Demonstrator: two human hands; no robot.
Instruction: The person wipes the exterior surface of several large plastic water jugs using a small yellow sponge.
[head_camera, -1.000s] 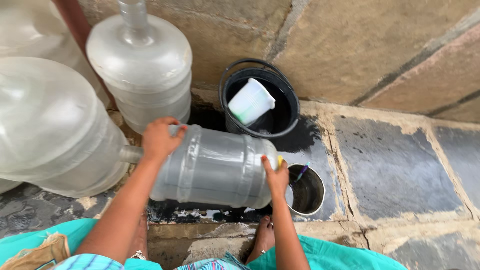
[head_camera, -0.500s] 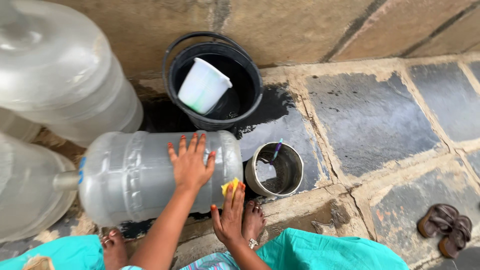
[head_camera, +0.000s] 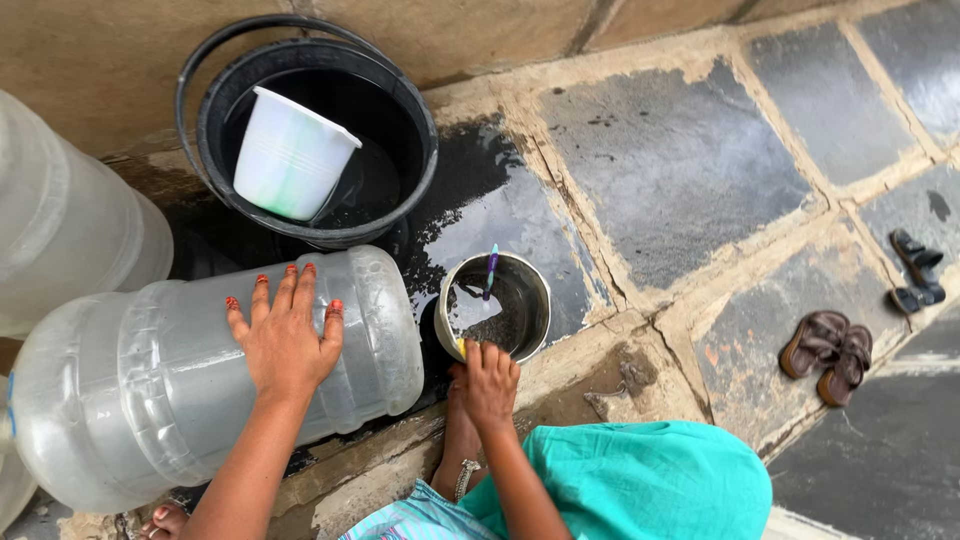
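A large clear plastic water jug (head_camera: 150, 390) lies on its side on the wet stone floor. My left hand (head_camera: 285, 335) rests flat on its upper side, fingers spread. My right hand (head_camera: 487, 380) is at the near rim of a small steel pot (head_camera: 497, 305), closed around a yellow scrubber that barely shows. The pot holds a little water and a purple brush stands in it. My foot shows just below the right hand.
A black bucket (head_camera: 405, 120) with water and a white plastic mug (head_camera: 290, 155) stands by the wall. Another big clear jug (head_camera: 70, 225) is at the left. Brown sandals (head_camera: 830, 355) and dark sandals (head_camera: 915, 270) lie at the right.
My right hand has moved from the jug's base to the steel pot's rim. The left hand stays on the jug. The view has shifted rightward, showing more of the floor.
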